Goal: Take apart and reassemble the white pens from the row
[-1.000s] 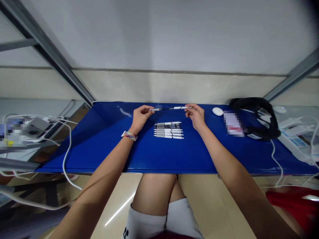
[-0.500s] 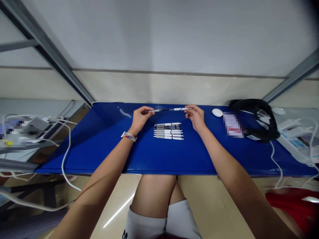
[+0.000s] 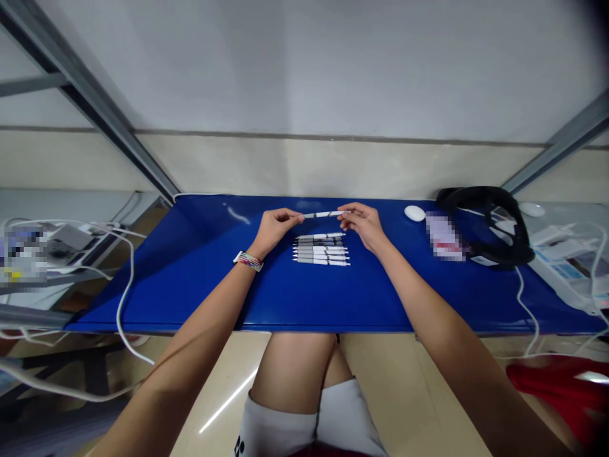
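Observation:
Above the blue tabletop [image 3: 204,279], a white and grey pen [image 3: 321,214] is held level between my two hands. Its grey end is pinched by the thumb and fingers of my left hand [image 3: 275,230], which has a woven band at the wrist. My right hand [image 3: 365,225] is closed on the white end, and the fingers hide the tip there. Between the hands the barrel looks continuous. Just below lies a row of several similar pens [image 3: 321,249], side by side, with their grey halves to the left and white halves to the right.
Toward the right of the table are a white computer mouse [image 3: 415,214], a blurred-out packet [image 3: 445,237] and a black headset-like band [image 3: 516,241]. A white cable [image 3: 127,285] hangs over the left edge. Metal posts [image 3: 114,117] and a wall [image 3: 304,171] stand around the table.
My hands have moved closer together. The dark refill that showed between the pen's grey and white halves is now covered, and the halves meet. The row of pens stays put.

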A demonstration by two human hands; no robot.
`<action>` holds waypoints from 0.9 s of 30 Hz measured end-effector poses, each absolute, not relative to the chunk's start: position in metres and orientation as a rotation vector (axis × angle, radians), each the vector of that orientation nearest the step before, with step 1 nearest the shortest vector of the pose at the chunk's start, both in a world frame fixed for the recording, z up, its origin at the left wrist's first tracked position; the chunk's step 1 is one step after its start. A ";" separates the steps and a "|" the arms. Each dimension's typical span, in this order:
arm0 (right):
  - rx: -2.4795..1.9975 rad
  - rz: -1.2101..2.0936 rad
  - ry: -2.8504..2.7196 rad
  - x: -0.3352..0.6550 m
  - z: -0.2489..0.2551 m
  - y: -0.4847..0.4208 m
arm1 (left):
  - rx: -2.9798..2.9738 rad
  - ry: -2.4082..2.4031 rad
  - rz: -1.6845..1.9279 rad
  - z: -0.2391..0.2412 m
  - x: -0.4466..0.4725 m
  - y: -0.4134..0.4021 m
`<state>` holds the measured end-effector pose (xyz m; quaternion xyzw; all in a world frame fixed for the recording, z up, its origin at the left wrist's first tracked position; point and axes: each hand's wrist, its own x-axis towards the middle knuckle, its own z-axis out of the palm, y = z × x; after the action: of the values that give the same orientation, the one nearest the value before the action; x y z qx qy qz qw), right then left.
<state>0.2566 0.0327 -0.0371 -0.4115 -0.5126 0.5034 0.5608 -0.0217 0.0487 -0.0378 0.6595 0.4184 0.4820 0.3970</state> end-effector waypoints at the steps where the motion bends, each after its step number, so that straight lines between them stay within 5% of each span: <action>1: -0.955 1.173 -1.226 0.256 -0.037 0.032 | 1.670 1.062 1.213 -0.037 -0.022 0.048; 27: -0.975 1.269 -1.118 0.246 -0.035 0.028 | 1.731 0.872 1.280 -0.041 -0.021 0.050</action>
<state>0.2461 0.0280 -0.0354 -0.4137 -0.4744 0.5384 0.5603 -0.0211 0.0502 -0.0409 0.6837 0.3443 0.5056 0.3980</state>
